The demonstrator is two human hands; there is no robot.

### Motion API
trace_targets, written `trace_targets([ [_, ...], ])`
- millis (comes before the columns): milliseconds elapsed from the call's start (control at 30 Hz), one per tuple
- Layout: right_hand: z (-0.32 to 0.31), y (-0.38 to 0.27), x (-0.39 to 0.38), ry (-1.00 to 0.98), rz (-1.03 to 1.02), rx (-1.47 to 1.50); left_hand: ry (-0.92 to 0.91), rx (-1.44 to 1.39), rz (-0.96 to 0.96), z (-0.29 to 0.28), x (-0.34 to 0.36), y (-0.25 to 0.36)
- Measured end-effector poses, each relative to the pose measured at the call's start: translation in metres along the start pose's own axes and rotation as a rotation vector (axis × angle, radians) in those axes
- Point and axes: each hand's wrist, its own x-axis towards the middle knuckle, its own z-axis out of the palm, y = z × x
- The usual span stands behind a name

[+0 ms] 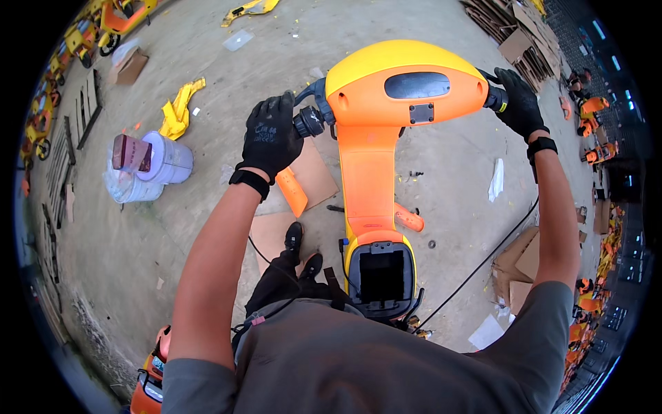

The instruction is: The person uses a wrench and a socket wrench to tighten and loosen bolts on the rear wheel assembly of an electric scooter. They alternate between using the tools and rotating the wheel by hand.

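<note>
Concrete floor [207, 62] strewn with cardboard [314, 176]; both hands' grip closed on scooter handlebars [307, 122].

So the scooter body [376, 159] stands right in front of the person, handlebar head [407, 83] at the far end, open compartment [381, 276] at the near end. Left hand [271, 134] sits on the left grip [309, 121], fingers wrapped over it; right hand [518, 102] on the right grip [495, 99]. Left of the left fingers, well apart, a bucket [162, 162] on the floor. Cardboard sheet [314, 176] lies just below the left hand. Near the right wrist, a scrap, paper maybe [496, 179]. Cable [483, 262] runs under the right forearm.
</note>
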Motion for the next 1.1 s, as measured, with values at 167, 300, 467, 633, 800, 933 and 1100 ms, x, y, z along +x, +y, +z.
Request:
trace_targets([
  [167,-0.008,-0.005,0.003,-0.064,0.036,0.021,0.027,0.016,0.026,0.000,0.001,0.000],
  [300,-0.012,-0.016,0.003,-0.105,0.108,-0.020,0.045,0.022,0.039,-0.001,0.002,-0.001],
  [467,-0.009,-0.016,0.002,-0.093,0.115,-0.041,0.042,0.050,0.045,-0.003,0.003,-0.001],
  [633,0.001,0.003,0.001,0.068,-0.068,-0.050,0.039,0.037,0.038,-0.002,0.002,0.003],
  [800,-0.004,-0.006,0.002,-0.004,0.027,-0.058,0.058,0.047,0.036,-0.003,0.003,0.004],
  [933,-0.011,-0.017,0.004,-0.148,0.159,-0.122,0.070,0.054,0.049,-0.003,0.003,0.002],
  [1100,-0.013,-0.018,0.005,-0.095,0.134,-0.118,0.083,0.064,0.043,0.001,0.002,0.002],
])
